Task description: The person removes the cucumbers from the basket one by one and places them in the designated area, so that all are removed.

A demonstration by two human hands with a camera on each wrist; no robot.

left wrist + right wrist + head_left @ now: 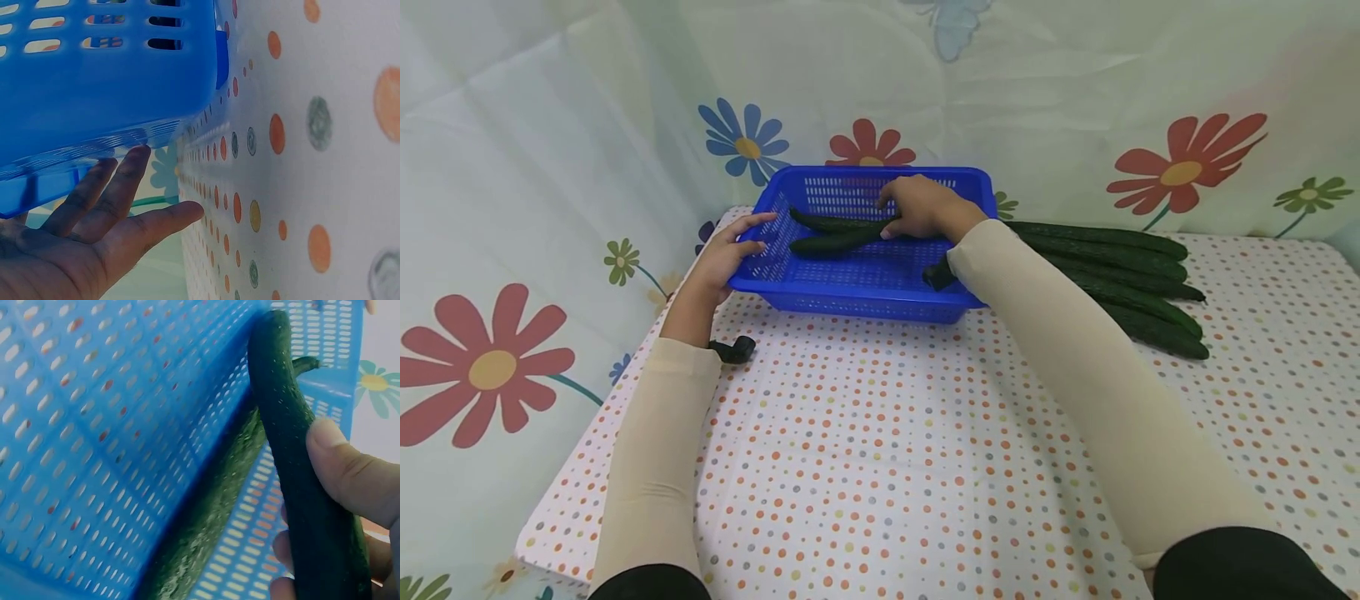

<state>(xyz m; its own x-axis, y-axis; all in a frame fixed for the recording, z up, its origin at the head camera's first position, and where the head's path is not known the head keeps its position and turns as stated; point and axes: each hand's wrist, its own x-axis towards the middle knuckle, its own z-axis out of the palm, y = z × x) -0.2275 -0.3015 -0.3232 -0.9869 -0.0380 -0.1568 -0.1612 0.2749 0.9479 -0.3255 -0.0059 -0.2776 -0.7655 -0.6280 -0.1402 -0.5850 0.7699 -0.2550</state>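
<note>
Right hand [925, 208]: fingers pinch a cucumber [835, 242] inside the blue basket [850, 292].
Left hand [730, 254]: fingers spread, touching the basket's left rim.

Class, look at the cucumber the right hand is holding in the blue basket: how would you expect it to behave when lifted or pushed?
The cucumber stays straight beyond the right hand, so it is probably stiff. Being long and round, it would likely roll if pushed sideways on the flat floor of the basket. Its bumpy skin probably gives the fingers a fair hold.
</note>
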